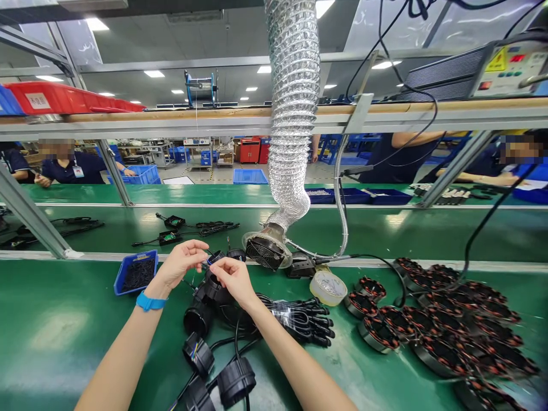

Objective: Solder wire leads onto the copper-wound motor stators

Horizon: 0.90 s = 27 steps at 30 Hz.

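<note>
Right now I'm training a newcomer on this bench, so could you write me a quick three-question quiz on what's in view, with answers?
1. Which hand has the blue wristband at its wrist?
2. True or false: in this view, the wound rings lie to the right of the tape roll.
3. What lies in the small blue tray near the wristband?
A) wound rings
B) small black pieces
C) the tape roll

Key: 1. The left hand. 2. True. 3. B.
</note>
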Available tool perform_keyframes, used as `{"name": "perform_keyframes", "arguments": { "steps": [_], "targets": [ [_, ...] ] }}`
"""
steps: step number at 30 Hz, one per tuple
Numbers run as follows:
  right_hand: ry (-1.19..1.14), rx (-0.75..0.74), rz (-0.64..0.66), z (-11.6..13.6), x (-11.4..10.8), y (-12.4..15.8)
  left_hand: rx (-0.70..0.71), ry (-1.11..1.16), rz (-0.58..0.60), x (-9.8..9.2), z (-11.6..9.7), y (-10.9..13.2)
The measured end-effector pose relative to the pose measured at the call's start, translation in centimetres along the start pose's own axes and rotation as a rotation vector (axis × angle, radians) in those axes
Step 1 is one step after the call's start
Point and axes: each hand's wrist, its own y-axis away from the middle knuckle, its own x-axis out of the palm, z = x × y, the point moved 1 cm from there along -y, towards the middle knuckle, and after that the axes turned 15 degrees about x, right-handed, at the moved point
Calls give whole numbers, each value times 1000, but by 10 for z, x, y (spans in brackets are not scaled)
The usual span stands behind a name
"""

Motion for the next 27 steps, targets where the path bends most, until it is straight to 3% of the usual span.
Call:
{"name": "perform_keyframes", "arguments": {
  "steps": [9,16,22,25,27],
  "targets": [
    [107,22,121,0,-4,0,-51,-106,186,-16,-5,3],
    [141,26,137,3,-2,3,-58,-77,202,-4,6,5],
    [114,45,66,7,-2,2,-5,-78,63,-4,15,0],
    [58,29,-6,5,-5,0,41,-226,-76,-32,11,-1],
    [17,20,-44,4,-7,-1,48,-506,-189,-64,6,3]
  ]
}}
